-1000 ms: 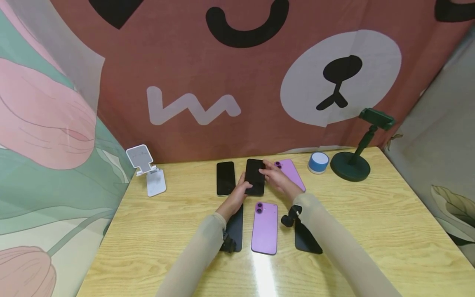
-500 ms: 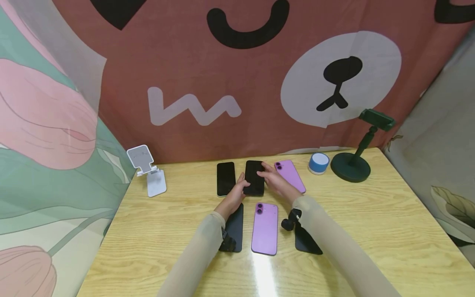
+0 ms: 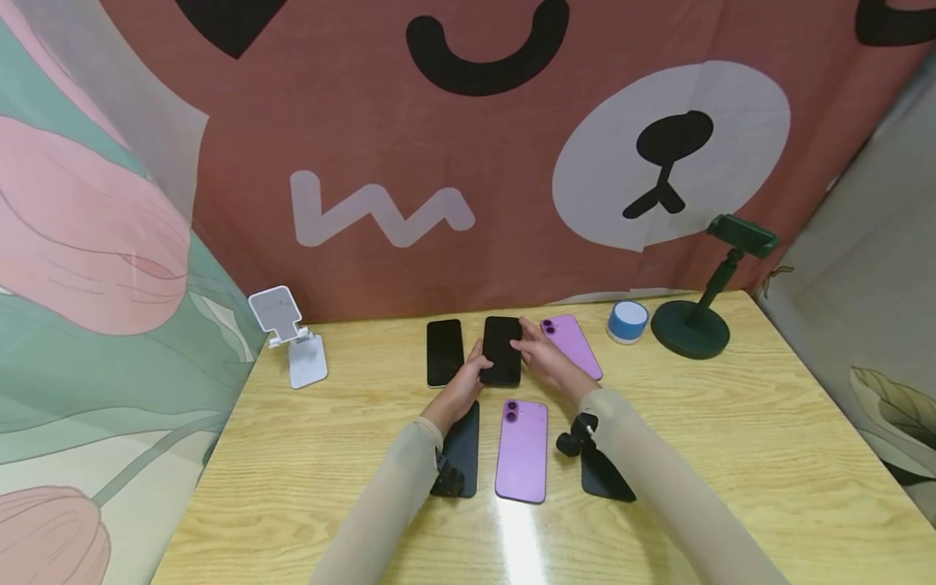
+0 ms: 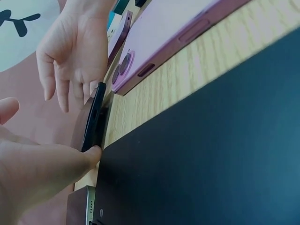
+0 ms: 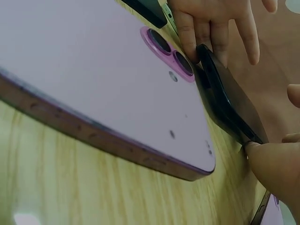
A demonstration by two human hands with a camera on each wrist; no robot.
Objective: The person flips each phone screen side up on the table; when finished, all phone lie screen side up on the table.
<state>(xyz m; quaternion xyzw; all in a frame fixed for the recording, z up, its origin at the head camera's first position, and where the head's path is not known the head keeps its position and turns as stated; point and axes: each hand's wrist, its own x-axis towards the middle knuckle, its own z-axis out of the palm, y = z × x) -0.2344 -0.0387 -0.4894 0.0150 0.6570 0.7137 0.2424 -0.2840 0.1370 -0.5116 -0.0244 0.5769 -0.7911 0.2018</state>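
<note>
A black smartphone (image 3: 501, 352) is held between both hands at the back middle of the table, dark face up. My left hand (image 3: 462, 386) grips its left edge, thumb over the near left corner. My right hand (image 3: 544, 355) holds the right edge, its thumb lying on the face. In the right wrist view the black smartphone (image 5: 229, 101) tilts, with something dark under its edge. Left of it lies another black smartphone (image 3: 445, 352) with a light rim; right of it, a purple smartphone (image 3: 573, 346), back up, is partly covered by my right hand.
Nearer on the wooden table (image 3: 292, 487) lie a dark smartphone (image 3: 462, 443), a purple one (image 3: 522, 455) and a dark one (image 3: 605, 471) partly under my right sleeve. A white phone stand (image 3: 308, 360) is at left; a blue-and-white cylinder (image 3: 627, 322) and green phone stand (image 3: 691, 328) are at right.
The black smartphone and both hands have shifted very slightly toward me since a second ago. Both hands keep hold of it, and the other smartphones lie where they were.
</note>
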